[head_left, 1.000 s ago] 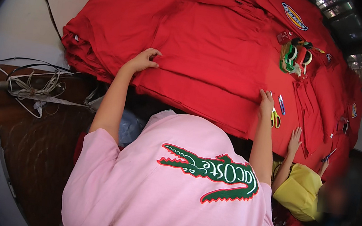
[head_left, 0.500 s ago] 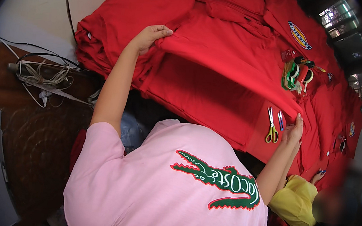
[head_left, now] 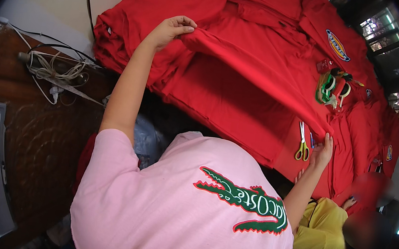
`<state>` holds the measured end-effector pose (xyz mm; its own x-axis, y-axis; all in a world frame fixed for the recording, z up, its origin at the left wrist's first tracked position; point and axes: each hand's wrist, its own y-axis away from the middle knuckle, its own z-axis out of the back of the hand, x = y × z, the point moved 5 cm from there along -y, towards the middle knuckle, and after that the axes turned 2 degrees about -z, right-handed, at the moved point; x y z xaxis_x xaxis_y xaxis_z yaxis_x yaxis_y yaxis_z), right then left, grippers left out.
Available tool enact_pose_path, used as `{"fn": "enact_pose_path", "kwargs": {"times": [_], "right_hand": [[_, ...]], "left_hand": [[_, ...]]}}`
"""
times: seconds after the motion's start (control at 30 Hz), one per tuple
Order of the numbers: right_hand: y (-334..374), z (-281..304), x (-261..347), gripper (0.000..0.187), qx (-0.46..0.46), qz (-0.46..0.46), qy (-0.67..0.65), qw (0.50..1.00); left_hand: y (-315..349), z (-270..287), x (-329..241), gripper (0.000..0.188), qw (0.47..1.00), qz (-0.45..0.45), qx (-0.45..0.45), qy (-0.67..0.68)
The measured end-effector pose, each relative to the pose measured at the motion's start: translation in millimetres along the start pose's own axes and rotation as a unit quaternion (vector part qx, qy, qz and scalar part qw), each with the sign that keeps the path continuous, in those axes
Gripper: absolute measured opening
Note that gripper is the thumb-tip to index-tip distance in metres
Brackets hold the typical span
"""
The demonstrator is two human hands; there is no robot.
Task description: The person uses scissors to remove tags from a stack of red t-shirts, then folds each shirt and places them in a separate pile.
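Note:
A wide red cloth hangs stretched between my hands, lifted off the layers under it, with a dark gap beneath its near edge. My left hand pinches its left corner between thumb and fingers. At the lower right end, my right hand grips the edge; its fingertips are partly behind the fabric. Flat red cloth layers lie below the raised piece. Just left of my right hand rest scissors with yellow-green handles. A slim blue tool beside them is mostly hidden.
Piles of red garments with sewn patches cover the table. Rolls of tape sit at right. A co-worker in a yellow top is at lower right, near my right forearm. Coiled white cables lie on brown wood at left.
Both hands keep hold of the cloth, and its near edge now slants more. My right hand has shifted nearer the scissors, hiding more of the blue tool. The co-worker has moved slightly.

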<state>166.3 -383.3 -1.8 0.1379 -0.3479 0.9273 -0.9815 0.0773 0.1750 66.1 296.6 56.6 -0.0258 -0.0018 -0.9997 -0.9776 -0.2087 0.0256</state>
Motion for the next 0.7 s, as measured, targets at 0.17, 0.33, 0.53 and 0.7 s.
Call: {"fn": "enact_pose_path", "kwargs": {"times": [0.17,0.33,0.53,0.7], "right_hand": [[-6,-11,11,0.019,0.065,0.020,0.073,0.995],[14,-7,10,0.015,0.174,0.114,0.237,0.949],[100,-24,-73,0.029,0.226,0.105,0.580,0.775],[147,-41,-91,0.047,0.238,0.164,0.641,0.711]], "left_hand": [[-11,22,12,0.021,0.979,-0.045,0.097,-0.171],[13,-9,37,0.020,0.871,-0.008,0.145,-0.470],[118,-46,113,0.056,0.821,-0.075,0.163,-0.542],[137,-39,128,0.068,0.839,-0.098,0.147,-0.515]]}}
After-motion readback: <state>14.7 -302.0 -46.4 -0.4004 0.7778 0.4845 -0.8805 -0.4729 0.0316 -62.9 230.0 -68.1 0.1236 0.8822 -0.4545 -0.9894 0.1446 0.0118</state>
